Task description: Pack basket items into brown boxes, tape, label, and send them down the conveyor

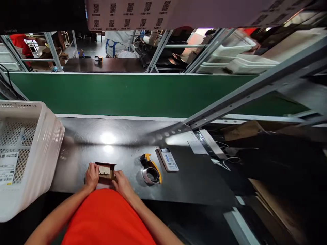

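Lower left of frame: left hand [92, 175] and right hand [123, 184] grip opposite sides of box [105, 181]; uneven squeezing could buckle it out of square.

Two hands [92, 175] [123, 184]; one small carton [104, 181]; one pale item [104, 170] inside; on near bench [84, 136], one tape dispenser [155, 169], one phone [168, 160].

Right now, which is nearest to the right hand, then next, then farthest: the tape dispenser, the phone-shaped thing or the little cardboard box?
From the right hand:
1. little cardboard box: touching it, on its left
2. tape dispenser: to its right
3. phone-shaped thing: farther right
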The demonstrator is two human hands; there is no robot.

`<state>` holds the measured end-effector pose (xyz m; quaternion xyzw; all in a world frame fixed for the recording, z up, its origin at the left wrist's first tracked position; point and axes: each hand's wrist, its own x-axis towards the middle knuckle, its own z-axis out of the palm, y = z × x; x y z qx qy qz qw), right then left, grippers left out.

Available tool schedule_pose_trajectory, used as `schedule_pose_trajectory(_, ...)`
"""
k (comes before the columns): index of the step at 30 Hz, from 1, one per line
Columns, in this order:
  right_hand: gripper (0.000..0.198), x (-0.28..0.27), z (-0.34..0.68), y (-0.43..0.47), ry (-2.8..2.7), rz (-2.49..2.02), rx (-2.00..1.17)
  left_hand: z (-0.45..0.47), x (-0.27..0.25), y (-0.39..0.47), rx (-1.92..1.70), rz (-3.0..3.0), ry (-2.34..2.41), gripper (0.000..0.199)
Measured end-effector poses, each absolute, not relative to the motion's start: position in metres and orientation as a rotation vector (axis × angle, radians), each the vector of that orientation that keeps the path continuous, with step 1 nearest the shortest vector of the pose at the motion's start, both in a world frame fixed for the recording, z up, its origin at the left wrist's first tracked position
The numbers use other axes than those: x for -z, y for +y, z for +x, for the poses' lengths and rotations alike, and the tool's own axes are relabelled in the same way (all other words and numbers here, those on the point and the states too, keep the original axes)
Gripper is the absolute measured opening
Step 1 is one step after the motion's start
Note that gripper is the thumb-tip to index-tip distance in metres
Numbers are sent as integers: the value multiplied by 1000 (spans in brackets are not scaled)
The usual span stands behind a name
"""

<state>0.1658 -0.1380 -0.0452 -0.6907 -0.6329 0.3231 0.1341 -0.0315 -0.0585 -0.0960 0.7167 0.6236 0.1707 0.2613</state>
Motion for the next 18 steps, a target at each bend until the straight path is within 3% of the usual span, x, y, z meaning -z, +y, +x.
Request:
schedule_pose_trajectory(5, 63, 56, 161, -129, -1916, -1918, -965, -29, 74, -50, -110, 2360, 1321, 31)
schedule_pose_trajectory(10, 73, 52, 157, -127, -1892, -2061, -865, -6, 54, -50, 196, 2593, 1087, 52)
schedule_pose_trajectory(18, 78, 43, 146, -118, -1855, -2338, -810, -9, 46, -50, 261, 2526, 1084, 57)
